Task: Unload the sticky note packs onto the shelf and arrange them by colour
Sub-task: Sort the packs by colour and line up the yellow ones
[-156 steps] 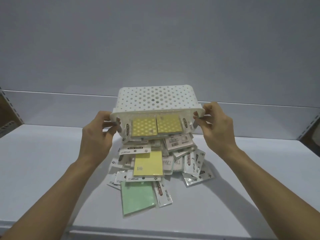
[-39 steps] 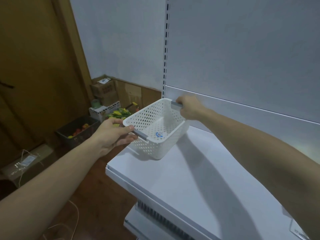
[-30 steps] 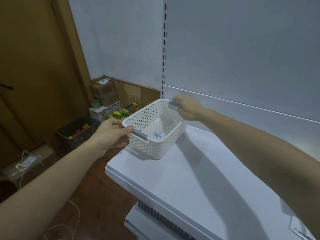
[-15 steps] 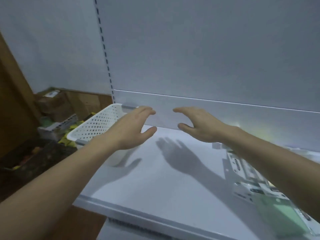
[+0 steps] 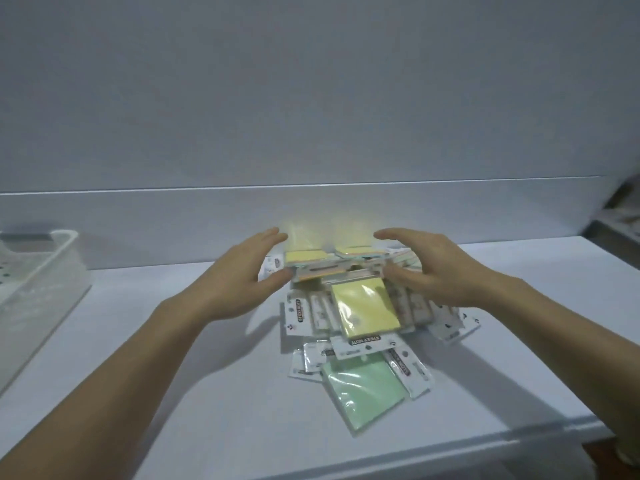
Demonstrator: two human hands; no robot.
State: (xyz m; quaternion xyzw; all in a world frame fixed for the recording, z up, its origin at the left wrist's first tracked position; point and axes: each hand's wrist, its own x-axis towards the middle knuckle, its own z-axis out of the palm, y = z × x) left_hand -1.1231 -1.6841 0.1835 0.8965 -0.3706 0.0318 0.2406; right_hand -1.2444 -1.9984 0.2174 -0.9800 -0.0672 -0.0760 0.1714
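Observation:
A heap of sticky note packs (image 5: 360, 306) lies on the white shelf (image 5: 207, 410), in the middle. A yellow pack (image 5: 363, 308) rests on top of the heap and a green pack (image 5: 363, 393) sticks out at the front. Two more yellow packs (image 5: 308, 256) lie at the back. My left hand (image 5: 242, 271) hovers at the heap's left side and my right hand (image 5: 426, 268) at its right side. Both have spread fingers curved toward the top packs and hold nothing.
The white perforated basket (image 5: 38, 289) stands at the left end of the shelf. The shelf's back panel (image 5: 311, 209) rises just behind the heap. The front edge (image 5: 381, 455) runs close below the green pack.
Both hands let go of the basket, which now stands at the shelf's left end. My view swung right to the heap and both open hands came to its sides.

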